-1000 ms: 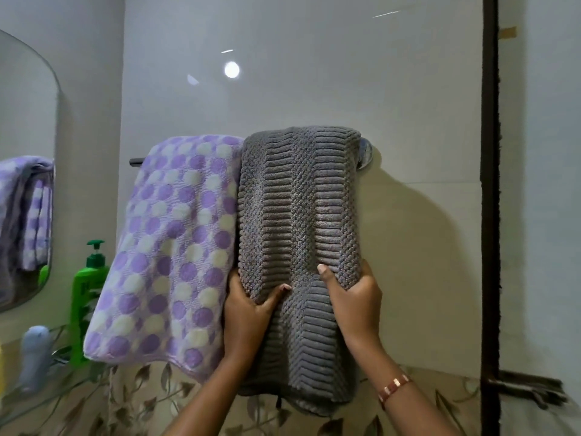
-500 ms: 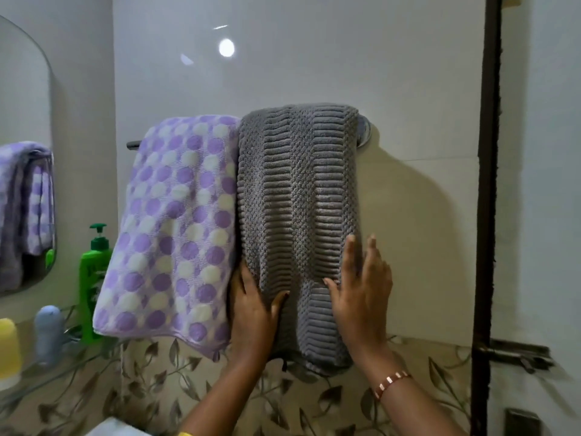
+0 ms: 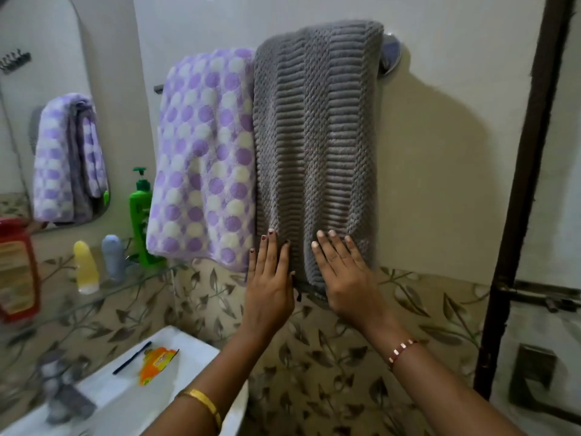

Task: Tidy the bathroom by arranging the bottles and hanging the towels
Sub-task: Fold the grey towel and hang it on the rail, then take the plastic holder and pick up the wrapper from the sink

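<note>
A grey ribbed towel (image 3: 316, 136) hangs folded over the wall rail, beside a purple-and-white dotted towel (image 3: 204, 158) on its left. My left hand (image 3: 270, 284) lies flat with straight fingers on the grey towel's lower left edge. My right hand (image 3: 344, 275) presses flat on its lower right part. On the glass shelf (image 3: 103, 294) at the left stand a green pump bottle (image 3: 140, 212), a blue-grey bottle (image 3: 113, 256), a yellow bottle (image 3: 85, 267) and a red bottle (image 3: 17, 269).
A mirror (image 3: 47, 121) on the left wall reflects the towels. A white sink (image 3: 188, 350) at the lower left carries an orange packet (image 3: 155, 363) and a dark thin stick. A dark door frame (image 3: 518, 199) runs down the right side.
Both hands let go of the grey towel's sides and slid down it, now lying flat near its lower end. The view tilted down, bringing in the sink and more bottles.
</note>
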Demonstrator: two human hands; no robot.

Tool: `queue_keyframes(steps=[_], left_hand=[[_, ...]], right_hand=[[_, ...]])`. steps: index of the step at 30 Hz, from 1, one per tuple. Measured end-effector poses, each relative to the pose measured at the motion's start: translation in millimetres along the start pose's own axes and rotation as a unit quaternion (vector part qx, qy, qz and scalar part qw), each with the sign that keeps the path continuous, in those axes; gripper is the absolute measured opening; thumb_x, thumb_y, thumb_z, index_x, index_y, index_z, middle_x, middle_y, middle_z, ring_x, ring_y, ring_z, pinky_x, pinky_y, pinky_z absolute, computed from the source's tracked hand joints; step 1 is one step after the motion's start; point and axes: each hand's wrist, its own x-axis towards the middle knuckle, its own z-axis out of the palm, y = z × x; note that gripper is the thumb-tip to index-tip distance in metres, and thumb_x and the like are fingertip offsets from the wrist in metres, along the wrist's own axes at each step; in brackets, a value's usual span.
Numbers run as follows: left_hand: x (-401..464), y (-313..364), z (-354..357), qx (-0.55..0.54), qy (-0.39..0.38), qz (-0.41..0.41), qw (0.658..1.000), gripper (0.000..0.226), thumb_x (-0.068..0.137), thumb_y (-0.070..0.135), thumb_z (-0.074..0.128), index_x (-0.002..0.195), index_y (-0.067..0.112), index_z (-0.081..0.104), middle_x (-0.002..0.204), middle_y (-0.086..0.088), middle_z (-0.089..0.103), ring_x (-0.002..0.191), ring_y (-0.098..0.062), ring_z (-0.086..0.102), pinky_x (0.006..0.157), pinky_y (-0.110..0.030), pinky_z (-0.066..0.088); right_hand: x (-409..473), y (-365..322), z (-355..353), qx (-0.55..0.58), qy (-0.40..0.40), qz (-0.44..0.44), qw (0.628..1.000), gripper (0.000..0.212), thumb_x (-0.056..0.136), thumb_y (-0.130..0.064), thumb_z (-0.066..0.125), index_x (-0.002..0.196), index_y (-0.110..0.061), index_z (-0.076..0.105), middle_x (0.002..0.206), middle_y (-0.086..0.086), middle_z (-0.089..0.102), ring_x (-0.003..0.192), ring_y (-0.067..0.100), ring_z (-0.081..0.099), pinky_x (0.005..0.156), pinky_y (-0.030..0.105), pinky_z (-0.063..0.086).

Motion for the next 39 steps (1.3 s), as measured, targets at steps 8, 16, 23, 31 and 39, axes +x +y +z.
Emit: queue_keyframes(steps=[8, 16, 23, 31, 39], left_hand=[[-52.3, -35.2, -61.8, -0.007, -0.025, -0.067, 0.997, 0.049, 0.088, 0.008, 0.045, 0.136, 0.001, 0.036, 0.146, -0.023, 0.032, 0.138, -0.035, 0.024, 0.112, -0.051, 0.024], [-97.3, -104.6, -144.1, 0.067, 0.027, -0.18, 0.981, 0.046, 0.09, 0.009, 0.041, 0.136, 0.007, 0.038, 0.148, -0.012, 0.032, 0.139, -0.022, 0.025, 0.114, -0.044, 0.025], [-121.1, -163.3, -224.7, 0.129, 0.069, -0.248, 0.958, 0.048, 0.09, 0.013, 0.04, 0.138, 0.011, 0.035, 0.148, -0.009, 0.035, 0.138, -0.011, 0.023, 0.116, -0.035, 0.019], [-149.9, -232.4, -319.5, 0.187, 0.133, -0.324, 0.918, 0.047, 0.087, 0.012, 0.038, 0.132, 0.005, 0.043, 0.142, -0.014, 0.044, 0.135, -0.025, 0.036, 0.113, -0.036, 0.027], [-187.2, -284.7, -367.1, 0.168, 0.147, -0.391, 0.893, 0.042, 0.088, 0.006, 0.047, 0.129, 0.012, 0.046, 0.133, -0.009, 0.053, 0.12, -0.024, 0.05, 0.098, -0.031, 0.04]], right_hand=[[15.3, -75.4, 4.7, 0.118, 0.038, -0.067, 0.99, 0.05, 0.079, -0.013, 0.046, 0.127, 0.001, 0.049, 0.133, 0.02, 0.052, 0.126, 0.034, 0.046, 0.104, 0.052, 0.034], [57.2, -172.8, -8.4, 0.297, 0.071, -0.076, 0.949, 0.048, 0.077, -0.01, 0.055, 0.122, 0.004, 0.053, 0.128, 0.024, 0.055, 0.121, 0.038, 0.05, 0.1, 0.055, 0.04], [107.7, -265.9, -32.9, 0.415, 0.045, -0.094, 0.904, 0.044, 0.083, -0.015, 0.055, 0.123, 0.003, 0.053, 0.127, 0.025, 0.056, 0.121, 0.04, 0.05, 0.101, 0.054, 0.041], [161.5, -387.9, -63.0, 0.513, 0.028, -0.142, 0.846, 0.043, 0.083, -0.013, 0.057, 0.123, 0.003, 0.051, 0.125, 0.025, 0.057, 0.119, 0.039, 0.052, 0.104, 0.048, 0.037], [201.4, -484.9, -86.1, 0.585, -0.014, -0.19, 0.788, 0.043, 0.086, -0.008, 0.047, 0.129, -0.005, 0.045, 0.131, 0.015, 0.052, 0.126, 0.03, 0.041, 0.109, 0.037, 0.031]])
